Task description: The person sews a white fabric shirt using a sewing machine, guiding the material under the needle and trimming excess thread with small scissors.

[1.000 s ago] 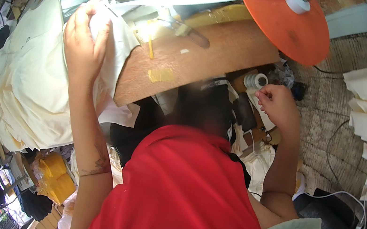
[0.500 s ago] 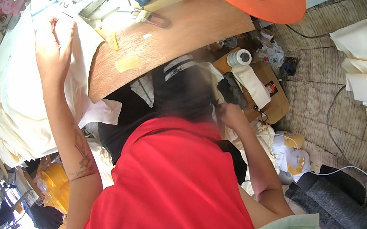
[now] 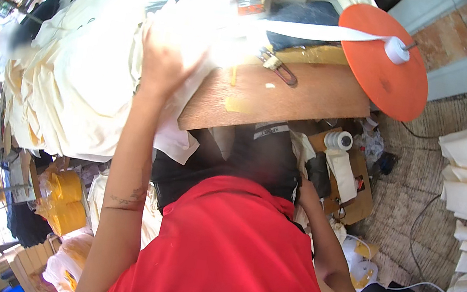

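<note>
up at eleven o'clock of the view, the left hand (image 3: 165,57) lies palm down and spread flat on a heap of cream cloth (image 3: 80,81), fingers pointing toward twelve o'clock; it presses the cloth rather than pinching it, and no fold shows caught between the fingers. the cloth's long axis runs from about one o'clock, where it is washed out by glare near the hand, down to eight o'clock, where its layered edges hang off the wooden table (image 3: 289,94). most of the cloth lies to nine o'clock of the hand and below it, with one loose corner drooping past the table edge just at five o'clock of the wrist. the left forearm runs straight down to six o'clock. the right hand (image 3: 304,188) is low, at four o'clock of the left one, under the table edge and touching dark stuff there; it is mostly hidden behind the red shirt (image 3: 223,253), so i cannot tell how far open it is or whether it holds anything. an orange disc (image 3: 387,66) with a white tape (image 3: 323,32) running to its hub sits at two o'clock, well apart from both hands. a white roll (image 3: 339,140) stands below the table, near the right hand, at one o'clock of it.
</note>
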`<state>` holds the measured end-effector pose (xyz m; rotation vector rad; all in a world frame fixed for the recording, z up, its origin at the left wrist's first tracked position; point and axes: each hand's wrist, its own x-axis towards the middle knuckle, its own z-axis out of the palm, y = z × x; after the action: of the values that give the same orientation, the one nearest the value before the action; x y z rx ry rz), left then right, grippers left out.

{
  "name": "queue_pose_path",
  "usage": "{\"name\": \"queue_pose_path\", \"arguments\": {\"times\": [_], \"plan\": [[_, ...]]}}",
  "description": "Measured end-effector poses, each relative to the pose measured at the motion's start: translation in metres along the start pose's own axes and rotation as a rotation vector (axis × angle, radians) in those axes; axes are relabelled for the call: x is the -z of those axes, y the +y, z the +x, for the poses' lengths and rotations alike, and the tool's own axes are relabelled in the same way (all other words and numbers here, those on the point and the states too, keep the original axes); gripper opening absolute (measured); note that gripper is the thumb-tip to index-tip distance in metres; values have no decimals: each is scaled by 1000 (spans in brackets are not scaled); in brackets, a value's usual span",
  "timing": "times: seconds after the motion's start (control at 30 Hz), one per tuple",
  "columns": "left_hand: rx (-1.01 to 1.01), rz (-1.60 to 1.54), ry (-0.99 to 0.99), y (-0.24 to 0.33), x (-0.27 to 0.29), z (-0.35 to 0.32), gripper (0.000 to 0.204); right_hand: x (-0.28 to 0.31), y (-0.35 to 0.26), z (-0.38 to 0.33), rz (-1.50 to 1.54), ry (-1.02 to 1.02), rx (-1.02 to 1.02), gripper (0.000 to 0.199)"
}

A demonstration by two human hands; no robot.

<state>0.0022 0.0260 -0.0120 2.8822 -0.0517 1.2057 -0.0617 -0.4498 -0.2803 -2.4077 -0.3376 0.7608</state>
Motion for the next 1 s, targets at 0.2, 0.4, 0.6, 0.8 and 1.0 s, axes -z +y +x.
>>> {"name": "queue_pose_path", "arguments": {"times": [0.2, 0.4, 0.6, 0.8, 1.0], "plan": [[240, -229, -144, 55, 2, -63, 28, 144, -189, 13, -14, 63, 108, 28], [280, -415, -155, 46, -5, -56, 8, 194, -313, 110, -388, 989, 851, 13], [229, -533, -235, 44, 25, -65, 9, 208, -321, 176, -718, 815, 748, 15], [441, -645, -252, 60, 74, -110, 4, 185, -322, 108, -522, 723, 527, 12], [689, -443, -166, 44, 134, -168, 7, 159, -316, 45, -113, 481, 431, 11]]}}
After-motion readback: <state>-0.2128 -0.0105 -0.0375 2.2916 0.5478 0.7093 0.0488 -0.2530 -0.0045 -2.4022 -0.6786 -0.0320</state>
